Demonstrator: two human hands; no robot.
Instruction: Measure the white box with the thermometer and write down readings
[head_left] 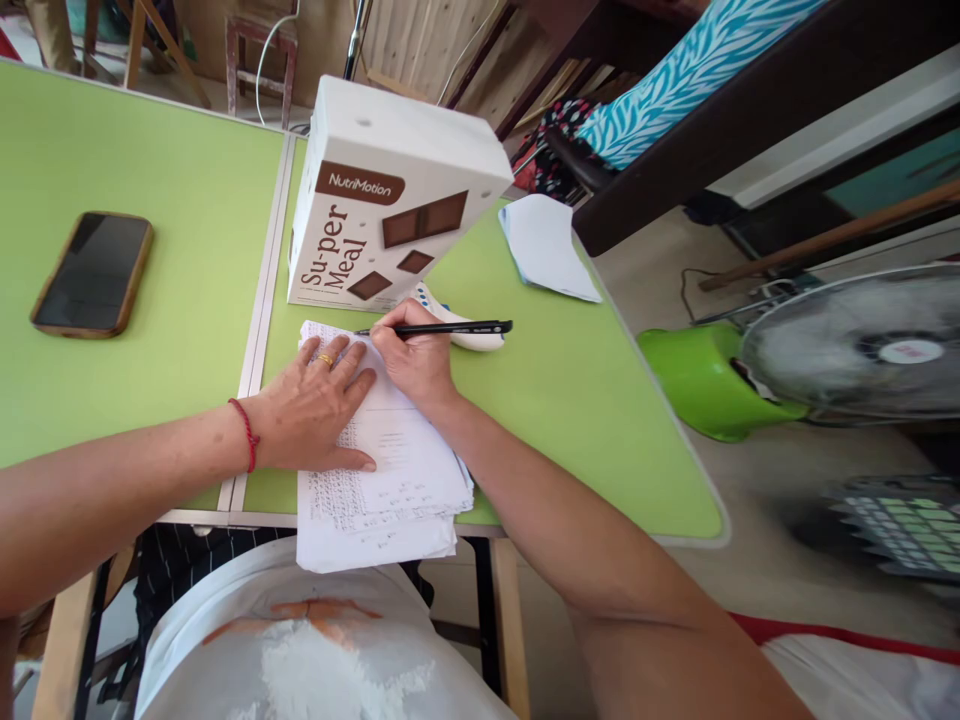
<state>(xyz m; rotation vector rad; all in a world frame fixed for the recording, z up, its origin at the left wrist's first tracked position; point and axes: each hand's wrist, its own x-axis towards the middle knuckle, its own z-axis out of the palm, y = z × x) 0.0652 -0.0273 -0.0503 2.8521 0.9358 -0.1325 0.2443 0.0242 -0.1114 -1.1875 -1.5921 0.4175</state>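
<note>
A stack of white papers [405, 450] covered in handwriting lies on the green table, its lower end past the front edge. My left hand [319, 400] rests flat on the sheets with fingers spread, a ring on one finger and a red cord at the wrist. In my right hand [416, 355] is a black pen [465, 327], its tip at the top of the page. Just behind the papers stands a white NutriMotion box [397, 200]. Partly hidden between the box and my right hand is a white object with blue dots [480, 340].
On the left of the green table [150, 400] lies a phone [94, 270] in a brown case. Folded white paper [547, 245] sits near the right edge. Beyond it stand a fan [862, 345] and a bright green stool [705, 385]. A metal seam divides the table.
</note>
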